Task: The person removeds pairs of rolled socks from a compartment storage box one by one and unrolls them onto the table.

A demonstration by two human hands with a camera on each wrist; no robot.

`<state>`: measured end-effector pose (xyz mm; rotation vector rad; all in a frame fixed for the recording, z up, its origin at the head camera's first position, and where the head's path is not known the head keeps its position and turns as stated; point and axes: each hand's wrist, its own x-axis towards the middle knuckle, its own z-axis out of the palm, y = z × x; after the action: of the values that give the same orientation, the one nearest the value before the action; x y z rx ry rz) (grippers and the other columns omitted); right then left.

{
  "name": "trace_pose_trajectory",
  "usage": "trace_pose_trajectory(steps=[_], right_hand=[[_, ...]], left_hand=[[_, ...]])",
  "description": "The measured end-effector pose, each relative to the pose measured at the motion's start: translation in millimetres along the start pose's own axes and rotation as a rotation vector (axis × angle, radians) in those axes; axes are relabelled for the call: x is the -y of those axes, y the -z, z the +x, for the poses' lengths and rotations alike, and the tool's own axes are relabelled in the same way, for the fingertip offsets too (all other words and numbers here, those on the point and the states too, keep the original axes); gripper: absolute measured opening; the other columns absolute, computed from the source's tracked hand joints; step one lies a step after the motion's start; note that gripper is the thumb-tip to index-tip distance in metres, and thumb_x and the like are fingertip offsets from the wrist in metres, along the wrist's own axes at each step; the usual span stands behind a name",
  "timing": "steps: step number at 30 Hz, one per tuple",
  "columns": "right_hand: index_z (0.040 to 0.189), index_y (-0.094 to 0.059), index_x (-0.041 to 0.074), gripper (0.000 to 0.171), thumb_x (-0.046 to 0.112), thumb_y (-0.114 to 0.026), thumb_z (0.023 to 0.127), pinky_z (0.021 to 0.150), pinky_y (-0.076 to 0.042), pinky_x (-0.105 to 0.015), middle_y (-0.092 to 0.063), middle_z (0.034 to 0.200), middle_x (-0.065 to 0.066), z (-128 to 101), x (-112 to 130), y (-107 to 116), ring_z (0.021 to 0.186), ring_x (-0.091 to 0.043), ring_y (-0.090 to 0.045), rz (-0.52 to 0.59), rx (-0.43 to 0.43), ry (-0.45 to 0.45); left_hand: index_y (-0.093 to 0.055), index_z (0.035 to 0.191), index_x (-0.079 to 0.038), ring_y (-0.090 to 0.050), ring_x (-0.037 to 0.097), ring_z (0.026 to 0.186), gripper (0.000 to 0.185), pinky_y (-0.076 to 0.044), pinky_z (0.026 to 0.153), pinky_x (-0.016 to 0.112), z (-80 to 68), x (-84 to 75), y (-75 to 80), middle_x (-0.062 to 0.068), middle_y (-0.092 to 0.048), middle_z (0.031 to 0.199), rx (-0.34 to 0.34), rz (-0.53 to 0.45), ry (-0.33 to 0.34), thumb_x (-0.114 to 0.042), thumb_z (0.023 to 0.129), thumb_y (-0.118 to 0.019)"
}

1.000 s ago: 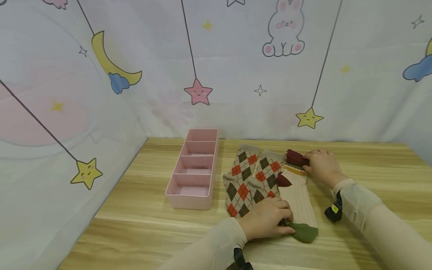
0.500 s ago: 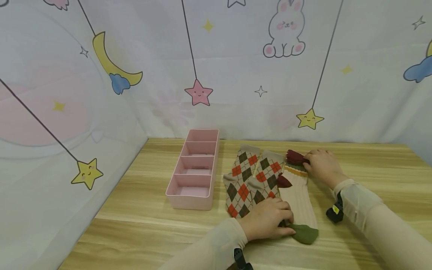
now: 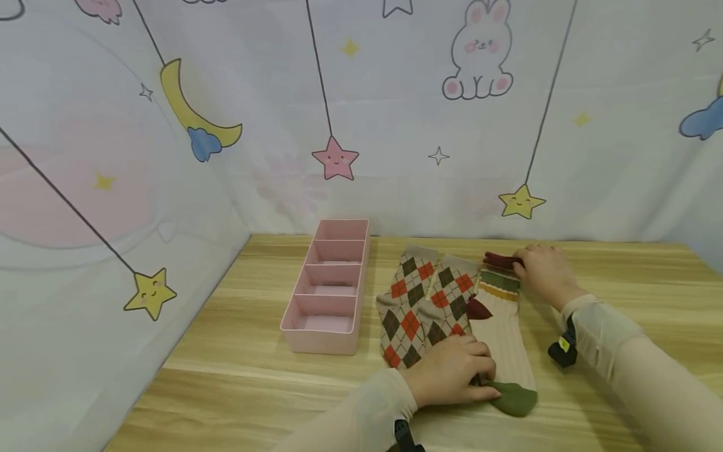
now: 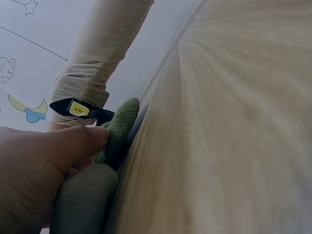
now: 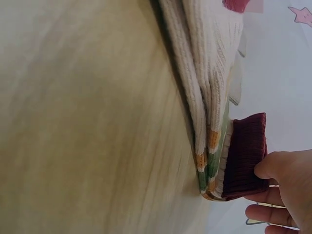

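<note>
we are pressing our left hand flat, fingers relaxed, beside the cream sock's green toe on the desk; our right hand is pinching its maroon cuff. no readable writing.

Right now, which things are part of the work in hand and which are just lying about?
In hand:
- cream ribbed sock
- left hand on its green toe
- right hand pinching its maroon cuff

Lying about:
- argyle socks
- pink divided tray
</note>
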<state>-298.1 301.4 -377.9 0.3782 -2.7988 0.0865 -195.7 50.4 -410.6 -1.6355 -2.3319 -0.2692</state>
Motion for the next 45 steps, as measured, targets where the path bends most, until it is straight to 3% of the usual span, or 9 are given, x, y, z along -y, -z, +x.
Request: trace_pose_trajectory(steps=[7,17,24,35,45], right_hand=[[0.103,-0.066,-0.005,0.022,0.011,-0.057,0.091,0.088,-0.042,-0.062,-0.068,0.098,-0.026,5,-3,-1,0.093,-0.047,-0.061,0.02,-0.04,-0.021],[0.103,-0.067,-0.005,0.021,0.009,-0.057,0.091,0.082,-0.042,-0.06,-0.069,0.098,-0.027,9,-11,-8,0.092,-0.047,-0.062,0.07,-0.081,-0.049],[0.108,-0.066,-0.006,0.024,0.009,-0.055,0.093,0.082,-0.04,-0.062,-0.068,0.099,-0.028,14,-17,-11,0.092,-0.048,-0.062,0.105,-0.055,-0.093],[0.106,-0.066,-0.006,0.023,0.01,-0.054,0.093,0.081,-0.041,-0.062,-0.069,0.096,-0.028,22,-24,-19,0.088,-0.048,-0.063,0.123,-0.056,-0.122],[0.105,-0.066,-0.004,0.023,0.013,-0.054,0.095,0.082,-0.039,-0.061,-0.069,0.093,-0.025,27,-29,-27,0.089,-0.047,-0.062,0.122,-0.002,-0.139]], left_hand=[[-0.067,0.086,-0.028,-0.053,-0.003,0.083,0.018,-0.041,0.081,0.008,-0.2,-0.8,0.6,-0.016,-0.061,0.091,0.003,-0.009,-0.003,-0.045,0.09,-0.063],[-0.066,0.088,-0.029,-0.052,-0.003,0.084,0.018,-0.041,0.082,0.008,0.3,-1.6,1.1,-0.016,-0.061,0.093,0.02,-0.006,0.003,-0.046,0.09,-0.062],[-0.066,0.088,-0.029,-0.052,-0.004,0.083,0.018,-0.04,0.081,0.007,2.2,-1.9,1.3,-0.017,-0.061,0.092,0.024,0.005,-0.008,-0.046,0.09,-0.062],[-0.067,0.088,-0.029,-0.053,-0.004,0.085,0.018,-0.04,0.083,0.007,2.5,-2.2,3.0,-0.017,-0.062,0.094,0.021,0.009,-0.001,-0.046,0.09,-0.063],[-0.066,0.088,-0.029,-0.053,-0.003,0.085,0.017,-0.04,0.082,0.007,0.3,-1.5,3.0,-0.016,-0.062,0.094,0.02,0.012,0.001,-0.046,0.089,-0.064]])
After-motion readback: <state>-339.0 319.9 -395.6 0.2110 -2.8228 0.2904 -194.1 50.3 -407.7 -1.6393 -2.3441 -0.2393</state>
